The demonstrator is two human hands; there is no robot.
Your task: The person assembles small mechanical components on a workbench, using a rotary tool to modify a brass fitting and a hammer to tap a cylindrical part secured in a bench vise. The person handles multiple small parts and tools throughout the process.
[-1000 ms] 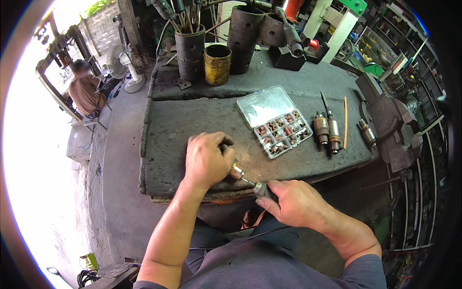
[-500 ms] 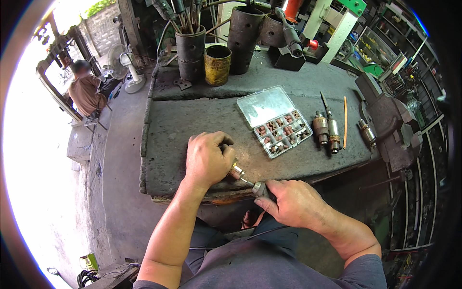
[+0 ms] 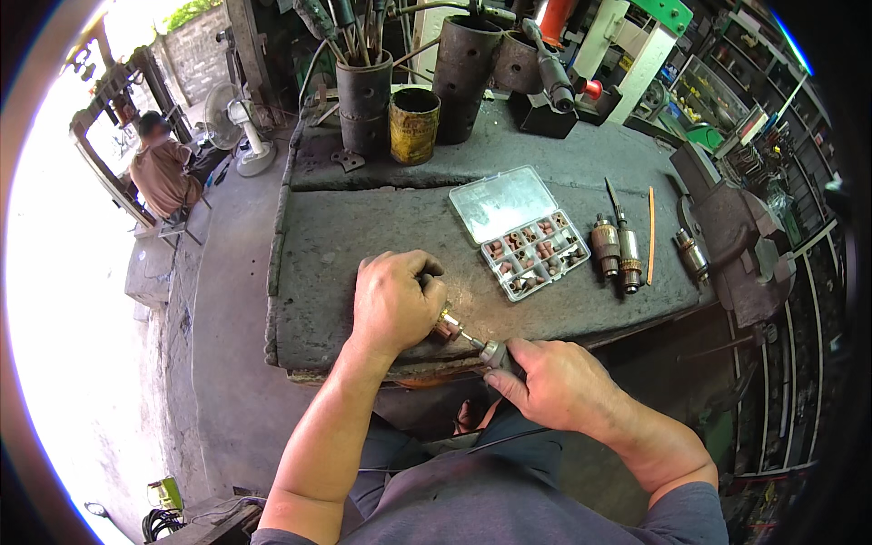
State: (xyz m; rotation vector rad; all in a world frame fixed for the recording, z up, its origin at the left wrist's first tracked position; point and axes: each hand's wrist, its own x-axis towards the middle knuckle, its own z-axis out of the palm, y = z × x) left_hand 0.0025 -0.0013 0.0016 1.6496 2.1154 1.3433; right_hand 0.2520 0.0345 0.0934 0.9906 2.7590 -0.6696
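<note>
Over the front of the workbench, my left hand (image 3: pixel 395 304) is closed around a small motor armature (image 3: pixel 447 327); its copper-coloured end sticks out toward the right, and the rest is hidden by the fingers. My right hand (image 3: pixel 559 386) grips a grey handheld rotary grinder (image 3: pixel 496 355), thumb along its body. The grinder's thin shaft reaches up and left to the armature's exposed end; whether the tip touches it is too small to tell. Beyond my hands lies an open clear plastic box (image 3: pixel 502 211), its compartments filled with small reddish-brown grinding bits.
Right of the box lie two armatures (image 3: pixel 605 250), a pointed file (image 3: pixel 614 195) and an orange-brown strip (image 3: pixel 650 236). Another armature (image 3: pixel 692 254) rests near the bench vise (image 3: pixel 740 245). Dark metal cylinders (image 3: pixel 365 104) and a yellow can (image 3: pixel 414 127) stand behind. A person (image 3: pixel 163 171) sits far left.
The view has shifted slightly. Both hands keep their grips, with the grinder and armature in nearly the same place.
</note>
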